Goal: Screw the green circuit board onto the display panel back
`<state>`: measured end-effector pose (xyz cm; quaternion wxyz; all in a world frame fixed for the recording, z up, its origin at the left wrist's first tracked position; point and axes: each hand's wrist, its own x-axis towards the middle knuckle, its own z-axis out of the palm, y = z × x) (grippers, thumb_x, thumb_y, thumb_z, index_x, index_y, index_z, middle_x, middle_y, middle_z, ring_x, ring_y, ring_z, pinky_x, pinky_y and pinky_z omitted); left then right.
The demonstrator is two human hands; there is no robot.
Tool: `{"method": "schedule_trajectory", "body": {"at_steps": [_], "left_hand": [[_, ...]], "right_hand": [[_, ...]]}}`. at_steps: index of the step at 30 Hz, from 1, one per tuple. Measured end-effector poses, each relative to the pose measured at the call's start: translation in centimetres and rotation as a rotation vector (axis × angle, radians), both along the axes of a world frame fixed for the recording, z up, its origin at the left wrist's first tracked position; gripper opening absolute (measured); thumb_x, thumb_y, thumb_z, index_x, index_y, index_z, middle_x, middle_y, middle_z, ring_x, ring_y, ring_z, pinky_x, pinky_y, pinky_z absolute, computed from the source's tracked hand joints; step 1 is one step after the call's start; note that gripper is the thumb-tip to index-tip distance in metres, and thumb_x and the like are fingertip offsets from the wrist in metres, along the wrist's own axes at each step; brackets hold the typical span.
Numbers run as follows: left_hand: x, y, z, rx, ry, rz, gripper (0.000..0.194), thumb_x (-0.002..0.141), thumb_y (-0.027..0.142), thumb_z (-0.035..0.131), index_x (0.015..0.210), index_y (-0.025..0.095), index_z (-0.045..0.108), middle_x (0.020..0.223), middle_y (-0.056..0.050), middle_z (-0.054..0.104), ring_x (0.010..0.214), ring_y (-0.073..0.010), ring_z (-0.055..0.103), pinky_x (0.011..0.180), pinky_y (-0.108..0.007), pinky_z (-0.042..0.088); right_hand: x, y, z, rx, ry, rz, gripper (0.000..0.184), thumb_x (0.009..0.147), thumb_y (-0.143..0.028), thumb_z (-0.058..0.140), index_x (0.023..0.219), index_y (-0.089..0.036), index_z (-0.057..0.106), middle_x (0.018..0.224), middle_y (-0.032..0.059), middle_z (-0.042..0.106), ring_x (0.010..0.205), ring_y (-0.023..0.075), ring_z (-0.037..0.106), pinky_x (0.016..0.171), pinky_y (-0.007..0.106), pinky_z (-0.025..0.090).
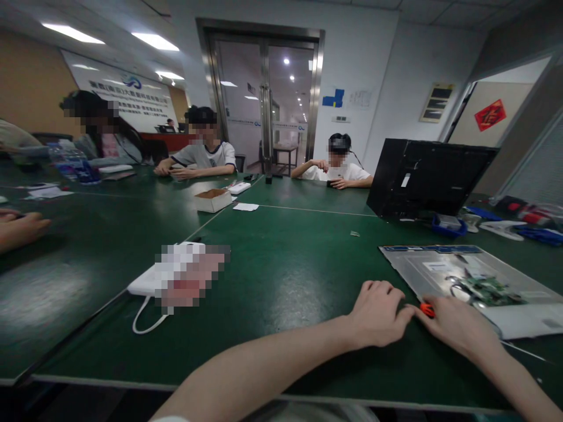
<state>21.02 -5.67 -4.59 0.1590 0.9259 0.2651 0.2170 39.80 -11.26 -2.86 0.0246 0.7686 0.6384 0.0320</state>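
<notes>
So from my end I've got both hands down at the lower right of the frame, over the green tabletop (290, 351). The left hand (379, 313) is palm down with its fingers curled a bit and nothing visible in it, thumb reaching over to the other thumb, so they're meeting or nearly meeting. The right hand (460, 328) has a small orange-red thing (427, 310) at its thumb and index finger, with the fingers mostly closed around it; can't tell if it's really pinched or just touched, and too little pokes out for me to say what it is. Just beyond that hand, at the right edge, there's a flat grey panel (413, 266) lying on the table, with green circuit boards (492, 290) and some wiring on top. Behind it, upper right, a big black monitor-like unit (428, 176) stands tilted, with a blue tray (448, 225) near its base. Over on the left side of the frame I see a white power-bank-looking box (147, 280) with a looped white cable (138, 322), partly blurred out. Small open carton (212, 201) sits further back, left of center. Three people are seated along the far side, and another person's hand (24, 228) pokes in at the left edge.
</notes>
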Motion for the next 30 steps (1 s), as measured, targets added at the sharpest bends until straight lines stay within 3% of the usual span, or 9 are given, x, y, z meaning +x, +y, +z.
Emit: {"method": "schedule_trajectory", "body": {"at_steps": [5,7,10,14,17,21,24,27,30], "left_hand": [[-2.1,2.9,0.3,-0.034,-0.086,0.172,0.035,0.106,0.036,0.047,0.129,0.015,0.062,0.132,-0.011,0.065,0.128,-0.025,0.056,0.114,-0.04,0.041],[-2.8,3.8,0.7,-0.022,-0.078,0.209,0.034,0.106,0.034,0.048,0.129,0.013,0.062,0.136,-0.013,0.062,0.131,-0.0251,0.055,0.117,-0.04,0.039],[-3.6,4.8,1.2,-0.031,-0.007,0.251,0.037,0.107,0.034,0.045,0.129,0.009,0.061,0.139,-0.017,0.061,0.134,-0.0264,0.053,0.118,-0.041,0.037],[-4.4,5.2,1.2,-0.035,0.11,0.276,0.047,0.11,0.04,0.034,0.135,0.007,0.057,0.148,-0.021,0.054,0.142,-0.029,0.047,0.12,-0.045,0.034],[-5.0,5.1,0.8,-0.033,0.2,0.264,0.055,0.111,0.043,0.024,0.143,0.007,0.05,0.152,-0.023,0.049,0.145,-0.031,0.044,0.12,-0.048,0.034],[-5.3,4.9,0.5,-0.008,0.303,0.234,0.057,0.111,0.046,0.025,0.15,0.009,0.043,0.159,-0.023,0.042,0.151,-0.0318,0.036,0.121,-0.05,0.03],[-5.5,4.7,0.5,0.007,0.36,0.221,0.058,0.111,0.047,0.026,0.152,0.01,0.043,0.162,-0.023,0.038,0.153,-0.0321,0.032,0.122,-0.05,0.028],[-6.0,4.7,0.6,0.054,0.381,0.193,0.06,0.111,0.046,0.023,0.153,0.008,0.041,0.163,-0.023,0.037,0.154,-0.0316,0.031,0.123,-0.048,0.027],[-6.6,4.7,0.4,0.076,0.405,0.172,0.06,0.111,0.046,0.024,0.155,0.008,0.039,0.164,-0.023,0.035,0.154,-0.0325,0.031,0.124,-0.048,0.026]], "right_hand": [[-7.1,-2.2,0.3,-0.055,0.096,0.2,0.045,0.099,-0.052,0.049,0.107,-0.014,0.072,0.091,0.0177,0.078,0.085,0.0355,0.077,0.069,0.038,0.054],[-9.8,-2.8,0.5,-0.029,0.123,0.266,0.045,0.097,-0.05,0.052,0.116,-0.013,0.07,0.105,0.0198,0.077,0.092,0.0353,0.076,0.074,0.038,0.055],[-13.5,-3.3,0.6,-0.007,0.164,0.334,0.056,0.092,-0.05,0.061,0.132,-0.01,0.063,0.108,0.0198,0.076,0.091,0.035,0.076,0.074,0.038,0.056],[-16.8,-3.2,0.8,0.011,0.207,0.416,0.059,0.088,-0.054,0.066,0.126,-0.01,0.067,0.111,0.0231,0.076,0.09,0.036,0.076,0.072,0.039,0.058],[-17.8,-3.2,1.3,0.001,0.279,0.5,0.058,0.088,-0.05,0.067,0.132,-0.013,0.065,0.117,0.0203,0.076,0.09,0.0355,0.077,0.072,0.04,0.06],[-16.8,-4.0,2.1,0.059,0.319,0.607,0.062,0.087,-0.047,0.07,0.141,-0.017,0.062,0.133,0.0191,0.07,0.1,0.0345,0.077,0.078,0.04,0.062],[-13.9,-4.6,2.6,0.203,0.297,0.583,0.064,0.09,-0.048,0.067,0.147,-0.022,0.057,0.145,0.0149,0.063,0.108,0.0331,0.075,0.079,0.039,0.064],[-9.3,-4.0,3.0,0.306,0.221,0.349,0.052,0.095,-0.047,0.06,0.14,-0.022,0.064,0.141,0.0128,0.066,0.112,0.032,0.074,0.09,0.042,0.062],[-3.9,-2.6,2.8,0.281,0.127,0.024,0.049,0.093,-0.05,0.06,0.127,-0.018,0.072,0.109,0.0149,0.08,0.09,0.0335,0.078,0.078,0.043,0.063]]}}
